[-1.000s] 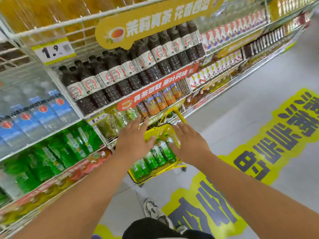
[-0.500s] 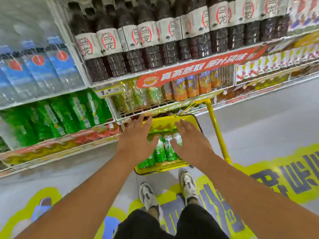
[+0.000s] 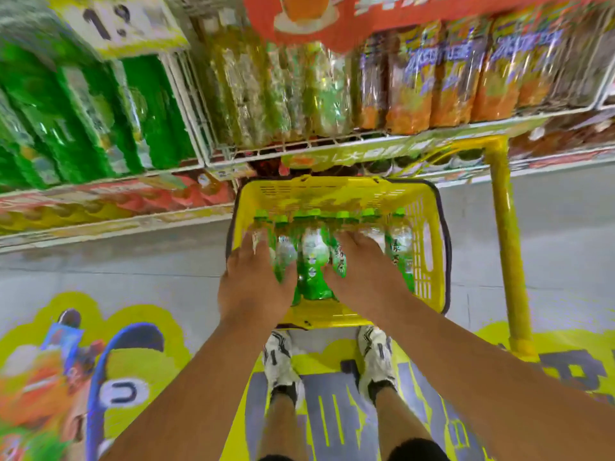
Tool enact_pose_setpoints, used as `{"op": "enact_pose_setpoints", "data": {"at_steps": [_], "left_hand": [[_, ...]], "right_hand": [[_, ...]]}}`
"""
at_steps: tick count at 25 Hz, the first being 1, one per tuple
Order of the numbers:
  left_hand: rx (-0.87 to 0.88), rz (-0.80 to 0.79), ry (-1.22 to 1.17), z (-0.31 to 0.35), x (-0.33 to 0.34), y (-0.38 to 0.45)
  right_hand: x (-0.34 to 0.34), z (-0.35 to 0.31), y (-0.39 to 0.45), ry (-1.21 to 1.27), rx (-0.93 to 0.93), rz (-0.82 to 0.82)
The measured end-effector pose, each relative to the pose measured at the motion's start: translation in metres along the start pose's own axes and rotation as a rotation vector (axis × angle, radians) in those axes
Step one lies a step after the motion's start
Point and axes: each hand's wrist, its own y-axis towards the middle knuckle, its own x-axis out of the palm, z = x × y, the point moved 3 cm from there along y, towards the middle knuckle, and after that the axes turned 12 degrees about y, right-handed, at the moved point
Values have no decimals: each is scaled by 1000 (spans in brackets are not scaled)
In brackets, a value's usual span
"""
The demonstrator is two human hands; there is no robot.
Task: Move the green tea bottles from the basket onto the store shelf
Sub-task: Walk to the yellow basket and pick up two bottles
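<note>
Hands first: both reach down into the yellow basket [image 3: 336, 194] and lie on the green tea bottles [image 3: 312, 261]. The left hand [image 3: 254, 284] covers the bottles at the left of the row, its fingers spread and bent down over them; the right hand [image 3: 361, 264] covers those right of centre in the same way. Motion blur hides the fingertips, so I cannot tell whether either grip has closed round a bottle or only rests on top.

The bottles lie side by side in the basket, green caps toward the shelving, clear plastic bodies wrapped in glossy green and white labels. The basket is moulded plastic with slotted walls and a dark rim, and sits on the floor just in front of the person's white trainers [image 3: 376, 357]. A yellow handle [image 3: 502, 227] rises along its right side.

Beyond it, the white wire store shelf [image 3: 299, 146] carries shrink-wrapped packs of pale green bottles [image 3: 276, 91] and orange-labelled bottles [image 3: 449, 78]; solid green bottles [image 3: 83, 111] stand to the left. Grey floor [image 3: 100, 261] carries bright printed graphics.
</note>
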Motion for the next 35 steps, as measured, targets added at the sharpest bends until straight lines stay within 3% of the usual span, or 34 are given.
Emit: {"op": "enact_pose_setpoints", "data": {"at_steps": [11,20,24,27,35], "left_hand": [[-260,-1,-75,5,64,24],[-284,-94,261,4,78,59],[-282,-74,248,4,79,62],[-287,-85,145,2,75,63],[-305,-76,-493,-6,52,49]], "right_hand": [[94,28,47,330,300,54],[134,12,78,99,502,96],[136,16,84,192,551,145],[134,23,83,331,486,154],[96,36,60,699,333,208]]}}
